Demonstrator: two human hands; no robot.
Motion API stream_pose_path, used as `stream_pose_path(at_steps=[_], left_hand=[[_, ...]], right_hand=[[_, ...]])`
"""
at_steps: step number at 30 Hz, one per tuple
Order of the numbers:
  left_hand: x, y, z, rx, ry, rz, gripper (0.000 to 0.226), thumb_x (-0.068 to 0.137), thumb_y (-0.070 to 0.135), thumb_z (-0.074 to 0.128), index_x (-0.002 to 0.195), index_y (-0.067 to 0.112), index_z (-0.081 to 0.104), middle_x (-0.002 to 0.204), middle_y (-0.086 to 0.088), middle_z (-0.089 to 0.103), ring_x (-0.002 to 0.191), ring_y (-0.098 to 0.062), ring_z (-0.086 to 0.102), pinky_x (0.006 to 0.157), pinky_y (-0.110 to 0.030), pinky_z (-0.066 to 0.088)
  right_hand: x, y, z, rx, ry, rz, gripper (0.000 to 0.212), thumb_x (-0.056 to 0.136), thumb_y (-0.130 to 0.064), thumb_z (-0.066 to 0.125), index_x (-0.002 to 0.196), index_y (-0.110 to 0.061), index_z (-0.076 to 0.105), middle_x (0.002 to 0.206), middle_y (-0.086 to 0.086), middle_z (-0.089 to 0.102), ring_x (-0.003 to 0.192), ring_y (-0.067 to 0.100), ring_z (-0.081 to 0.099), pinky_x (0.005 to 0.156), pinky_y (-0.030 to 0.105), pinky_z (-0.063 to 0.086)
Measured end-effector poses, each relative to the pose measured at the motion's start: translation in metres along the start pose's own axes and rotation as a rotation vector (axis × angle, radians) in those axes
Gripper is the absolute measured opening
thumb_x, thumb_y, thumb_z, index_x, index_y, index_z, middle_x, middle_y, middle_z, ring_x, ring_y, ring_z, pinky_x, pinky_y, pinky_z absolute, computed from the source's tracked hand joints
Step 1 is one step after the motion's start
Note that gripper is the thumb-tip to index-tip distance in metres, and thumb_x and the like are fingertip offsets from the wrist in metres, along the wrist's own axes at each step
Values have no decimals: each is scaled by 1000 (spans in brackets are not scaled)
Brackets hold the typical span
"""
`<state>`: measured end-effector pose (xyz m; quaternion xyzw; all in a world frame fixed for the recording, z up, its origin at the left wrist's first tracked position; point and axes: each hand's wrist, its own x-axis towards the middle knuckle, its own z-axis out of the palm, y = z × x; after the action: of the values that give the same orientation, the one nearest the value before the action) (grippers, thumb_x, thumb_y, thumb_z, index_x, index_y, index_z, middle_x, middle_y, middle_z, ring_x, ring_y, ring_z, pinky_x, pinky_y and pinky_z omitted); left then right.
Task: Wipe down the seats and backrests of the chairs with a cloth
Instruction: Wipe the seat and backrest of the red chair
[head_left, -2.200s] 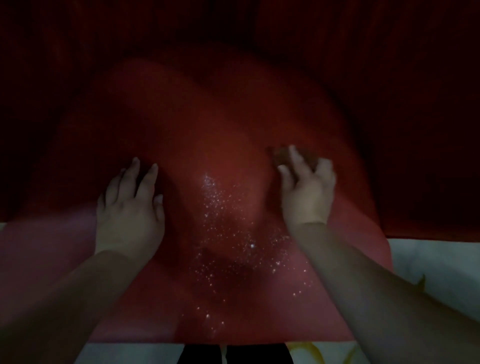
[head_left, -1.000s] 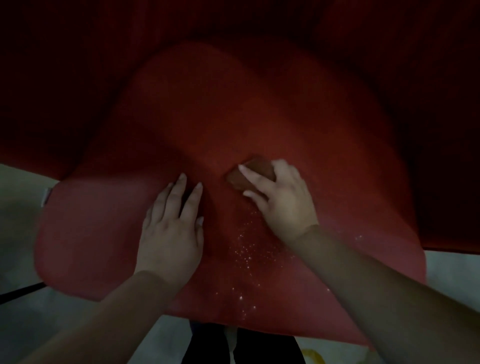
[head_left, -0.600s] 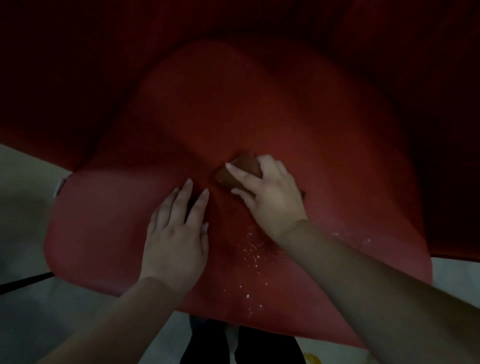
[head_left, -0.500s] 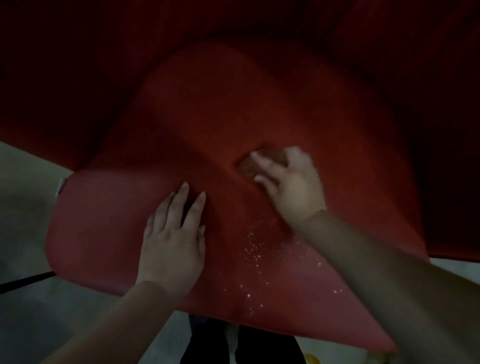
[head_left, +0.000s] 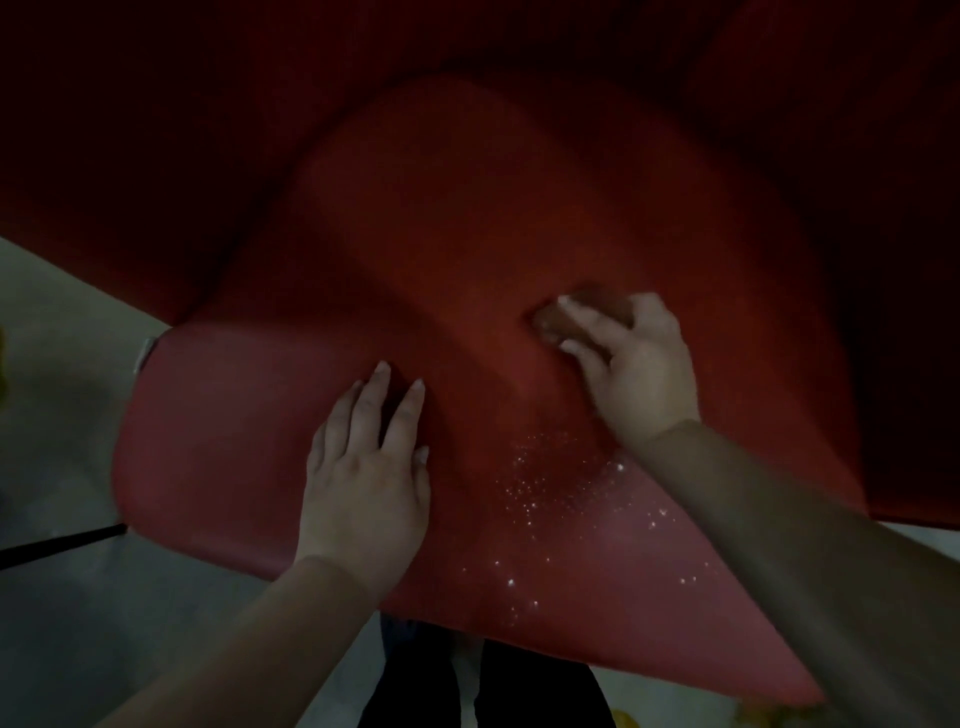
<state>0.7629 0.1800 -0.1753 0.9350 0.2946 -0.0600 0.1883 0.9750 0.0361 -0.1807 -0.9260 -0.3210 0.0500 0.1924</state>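
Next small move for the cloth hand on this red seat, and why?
Probably draw the right hand and its cloth back toward the near edge, through the droplets. They glisten on the red seat just below that hand, unwiped, while the left hand lies flat, bracing it.

1. I'm looking at a very dim picture; the upper part sinks almost to black.
2. The near edge of the red chair seat (head_left: 218, 467) is lightest, so light probably falls from behind me.
3. Wet droplets (head_left: 545, 483) on the seat glint as small white specks.
4. The right hand (head_left: 634, 364) and the cloth (head_left: 576, 312) under it are smeared by motion blur.
5. The left hand (head_left: 363, 467) is sharper and casts a soft shadow.
6. The seat edges bow with wide-angle distortion.
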Motion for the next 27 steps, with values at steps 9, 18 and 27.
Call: stream_pose_path(at_steps=[9,18,27], left_hand=[[-8,7,4,23,-7,3,57,94,29,48,148,21,32,156,-8,23,140,-26,19,110,-44,19],[-8,9,6,13,1,1,56,94,27,50,147,18,34,156,-10,24,141,-31,22,112,-50,23],[-13,3,5,73,-24,54,56,94,29,48,148,19,34,156,-10,25,141,-31,24,111,-51,27]], right_hand=[[-37,3,-6,-111,-57,-88,43,85,-35,67,128,-35,62,101,14,54,82,34,56,67,45,54],[-81,-27,6,49,-34,30,43,88,-26,67,130,-35,60,107,12,51,89,31,54,72,45,55],[-75,-30,10,106,84,338,42,90,-29,65,131,-33,59,110,11,46,95,32,53,83,44,52]])
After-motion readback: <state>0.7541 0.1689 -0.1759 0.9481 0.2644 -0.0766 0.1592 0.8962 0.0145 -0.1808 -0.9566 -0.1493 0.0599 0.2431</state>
